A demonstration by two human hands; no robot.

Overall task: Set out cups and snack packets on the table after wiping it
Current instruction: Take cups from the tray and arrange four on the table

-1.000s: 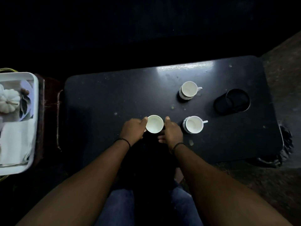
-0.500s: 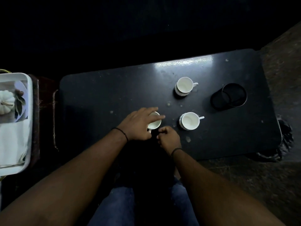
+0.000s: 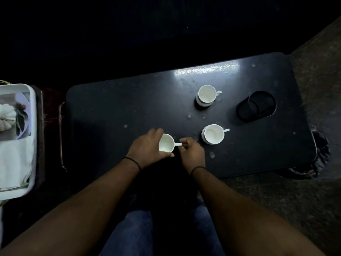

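Three white cups are on the dark table (image 3: 114,111). My left hand (image 3: 147,149) wraps around the left side of the nearest cup (image 3: 166,143) by the table's front edge. My right hand (image 3: 191,151) pinches that cup's handle, which points right. A second cup (image 3: 213,134) stands just to the right with its handle to the right. The third cup (image 3: 206,95) stands farther back. No snack packets are visible.
A black mesh cylinder (image 3: 258,106) lies on its side at the table's right. A white tray (image 3: 32,137) with a white pumpkin (image 3: 6,117) and folded white cloth sits on a stand to the left. Rough floor lies to the right.
My left hand slid from over the cup's top to its left side. My right hand, a closed fist just right of the cup, came to pinch the cup's handle, which now points right.
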